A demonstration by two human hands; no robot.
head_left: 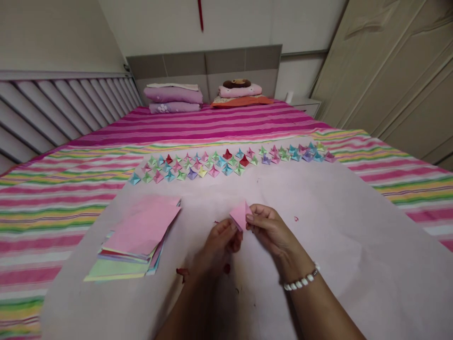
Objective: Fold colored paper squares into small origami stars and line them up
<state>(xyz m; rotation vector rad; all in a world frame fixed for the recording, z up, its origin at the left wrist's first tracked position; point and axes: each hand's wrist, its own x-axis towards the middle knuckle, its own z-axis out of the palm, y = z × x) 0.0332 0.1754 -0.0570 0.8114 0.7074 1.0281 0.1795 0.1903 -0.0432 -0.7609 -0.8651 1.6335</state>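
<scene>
My left hand (221, 242) and my right hand (271, 228) both pinch a small folded pink paper (240, 213) over a pale pink sheet (336, 226) spread on the bed. The paper stands up between my fingertips, folded to a point. A bead bracelet (301, 282) circles my right wrist. To the left of my hands lies a stack of coloured paper squares (136, 241) with a pink one on top. Beyond my hands, several small folded paper shapes (226, 160) in many colours lie in rows.
The bed has a striped cover (53, 208) in pink, green and yellow. Folded bedding (173, 97) and a pillow with a soft toy (240, 92) rest at the headboard. A wardrobe (396, 71) stands at right, a slatted panel (53, 108) at left.
</scene>
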